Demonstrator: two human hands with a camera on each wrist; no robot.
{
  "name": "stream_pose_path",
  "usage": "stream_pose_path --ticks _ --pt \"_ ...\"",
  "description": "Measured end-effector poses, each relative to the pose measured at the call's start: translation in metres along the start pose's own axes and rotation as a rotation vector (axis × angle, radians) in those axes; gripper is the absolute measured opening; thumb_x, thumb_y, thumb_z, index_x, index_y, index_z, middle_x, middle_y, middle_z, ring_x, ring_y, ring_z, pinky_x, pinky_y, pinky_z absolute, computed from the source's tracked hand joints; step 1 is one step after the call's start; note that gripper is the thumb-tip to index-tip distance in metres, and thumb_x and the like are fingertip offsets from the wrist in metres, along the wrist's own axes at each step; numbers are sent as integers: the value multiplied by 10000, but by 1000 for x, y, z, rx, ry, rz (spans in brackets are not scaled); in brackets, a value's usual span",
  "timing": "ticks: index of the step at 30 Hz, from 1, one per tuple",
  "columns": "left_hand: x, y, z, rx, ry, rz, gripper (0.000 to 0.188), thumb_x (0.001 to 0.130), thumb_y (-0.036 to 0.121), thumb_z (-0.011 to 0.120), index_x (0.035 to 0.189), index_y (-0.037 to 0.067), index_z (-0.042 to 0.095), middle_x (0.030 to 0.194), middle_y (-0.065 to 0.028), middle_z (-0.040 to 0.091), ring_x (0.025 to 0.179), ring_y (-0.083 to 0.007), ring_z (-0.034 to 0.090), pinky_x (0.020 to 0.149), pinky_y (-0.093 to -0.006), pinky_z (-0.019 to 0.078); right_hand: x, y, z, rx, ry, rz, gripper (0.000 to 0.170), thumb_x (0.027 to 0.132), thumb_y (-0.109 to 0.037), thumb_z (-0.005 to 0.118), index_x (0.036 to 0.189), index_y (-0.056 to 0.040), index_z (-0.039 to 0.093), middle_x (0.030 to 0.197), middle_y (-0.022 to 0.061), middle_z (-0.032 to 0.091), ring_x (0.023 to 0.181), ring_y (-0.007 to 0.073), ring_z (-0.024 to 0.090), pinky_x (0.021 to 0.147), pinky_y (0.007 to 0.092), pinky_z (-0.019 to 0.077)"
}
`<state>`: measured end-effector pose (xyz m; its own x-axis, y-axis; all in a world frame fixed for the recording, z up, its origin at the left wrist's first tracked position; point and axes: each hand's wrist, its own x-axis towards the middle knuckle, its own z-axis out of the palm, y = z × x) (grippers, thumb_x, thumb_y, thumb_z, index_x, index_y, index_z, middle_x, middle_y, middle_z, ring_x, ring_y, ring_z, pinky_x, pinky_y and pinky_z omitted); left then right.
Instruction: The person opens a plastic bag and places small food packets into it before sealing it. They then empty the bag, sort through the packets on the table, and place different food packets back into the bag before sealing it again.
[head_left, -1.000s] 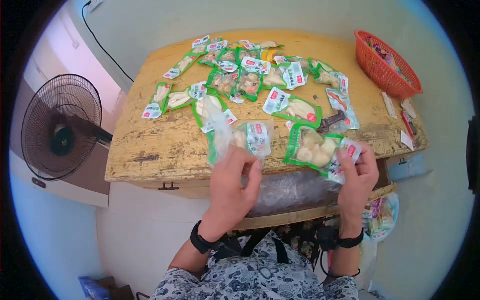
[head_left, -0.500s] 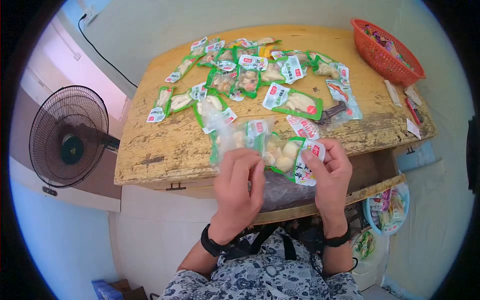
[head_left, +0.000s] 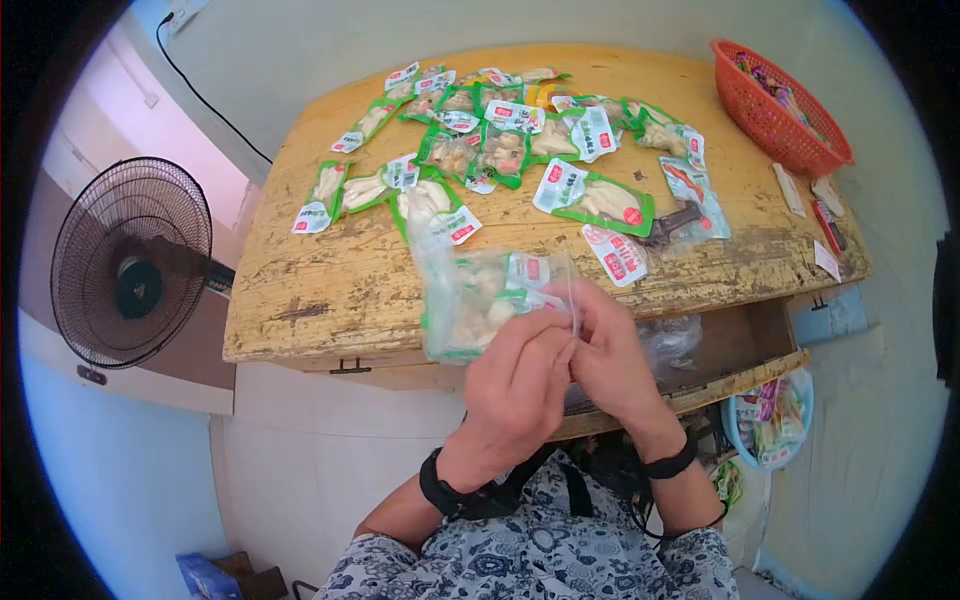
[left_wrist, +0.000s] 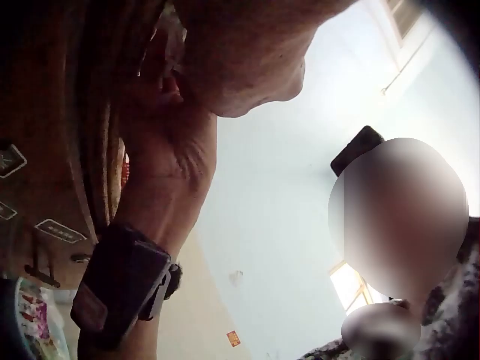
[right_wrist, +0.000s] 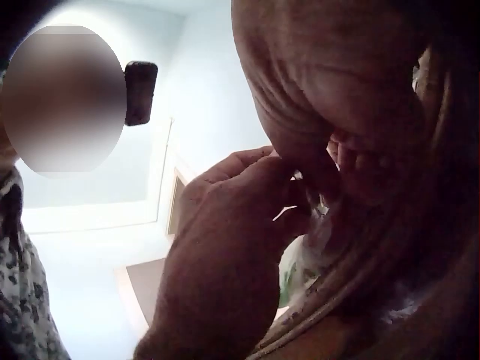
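A clear plastic bag lies at the table's front edge with green-edged vacuum food packs inside it. At the bag's open right end, my left hand pinches the plastic rim. My right hand meets it there, its curled fingers and thumb on the same rim, beside the white label of a pack inside. In the right wrist view, the left hand has clear plastic at its fingertips. The left wrist view shows the right hand from its wrist side; its fingertips are hidden.
Several similar food packs cover the worn yellow table. A red basket stands at the back right, with a red-and-black tool nearer. Below the front edge, a drawer hangs out, holding clear plastic. A fan is left.
My right hand has moved left, carrying a food pack into the bag's mouth. My left hand has shifted right along the rim, and both hands now meet there.
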<state>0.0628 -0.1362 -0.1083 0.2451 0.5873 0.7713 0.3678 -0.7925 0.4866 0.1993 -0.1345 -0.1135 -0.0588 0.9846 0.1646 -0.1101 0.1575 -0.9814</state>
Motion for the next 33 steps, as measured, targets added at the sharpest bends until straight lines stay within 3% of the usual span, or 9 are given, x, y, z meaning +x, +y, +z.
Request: stream_pose_path --ticks 6,9,13,16,20,22,23,25,33 --pt "14 -7 -6 -114 36 14 177 879 -88 663 1043 -40 616 1075 -196 650 865 -296 670 729 -361 561 21 -22 -5 2 -74 151 216 950 46 551 1156 -4 588 988 48 682 930 107 639 729 286 532" --pt "35 -11 0 -153 81 55 182 889 -87 653 1058 -38 606 1099 -202 639 890 -299 664 740 -351 555 42 -10 -19 -245 -92 -161 144 954 10 569 1092 9 610 955 87 694 911 121 644 731 301 526" --pt "39 -11 14 -362 26 -127 221 900 -86 638 1114 -37 610 1129 -207 635 924 -315 659 767 -365 551 42 -22 -36 -952 -41 -268 176 969 -150 595 1006 20 614 856 182 638 807 382 638 713 464 504" --pt "34 -2 9 -341 31 -238 292 877 -71 660 1164 -33 623 1141 -207 637 957 -332 652 804 -398 542 41 -18 -44 -951 40 -278 232 964 -218 611 980 12 634 902 200 604 830 445 598 714 511 481" --pt "26 -19 -16 311 75 -39 360 876 0 682 1233 2 641 1163 -165 637 898 -289 640 728 -350 537 37 -24 -46 -1016 -67 -377 265 962 -254 629 1044 -3 648 1028 204 597 865 412 617 740 483 493" --pt "23 -27 -33 399 -106 -98 325 891 45 686 1214 16 666 1157 -145 639 896 -286 641 721 -360 535 38 -18 -53 -1025 -125 -458 310 965 -273 636 1124 -8 652 1104 204 606 889 388 634 777 459 508" --pt "21 -28 -37 442 -193 -128 310 899 67 688 1205 23 678 1154 -135 640 895 -285 641 718 -366 534 37 -20 -54 -919 -115 -345 336 968 -277 638 1171 -10 642 1122 198 616 903 366 642 796 444 513" --pt "14 -22 -39 442 -192 -194 279 907 104 694 1177 36 697 1154 -118 638 877 -277 636 721 -370 530 34 -24 -54 -706 -93 -124 399 973 -286 640 1267 -16 624 1158 187 636 932 322 660 834 415 522" --pt "8 -16 -46 454 -250 -254 306 911 145 707 1212 86 708 1190 -118 624 873 -265 615 750 -376 515 24 -34 -45 -466 44 -29 694 962 -339 665 1519 -21 399 1261 215 643 1052 269 679 919 389 520"
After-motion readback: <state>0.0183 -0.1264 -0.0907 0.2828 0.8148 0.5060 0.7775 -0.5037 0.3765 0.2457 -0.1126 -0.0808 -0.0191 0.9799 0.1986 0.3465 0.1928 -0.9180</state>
